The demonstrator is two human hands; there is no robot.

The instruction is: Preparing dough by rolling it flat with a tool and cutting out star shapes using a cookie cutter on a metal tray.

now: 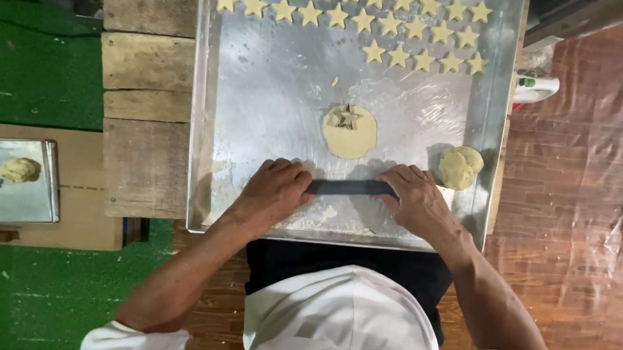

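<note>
Both hands, left hand [277, 187] & right hand [412, 197], are clamped on a dark roller [350, 188] at the tray [258, 110] near edge, just near of the dough disc [350, 133] w/ star cutter [345, 117] in it; looks like the rolling step, so a next pass would need even pressure.

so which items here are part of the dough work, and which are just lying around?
In use: dark roller under left hand and right hand; dough disc; star cutter; dough ball; cut stars; big tray.
Idle: small tray, white bottle.

star cutouts [353, 17] | dough ball [460, 166] | small tray [16, 200] | wooden planks [148, 63]
</note>
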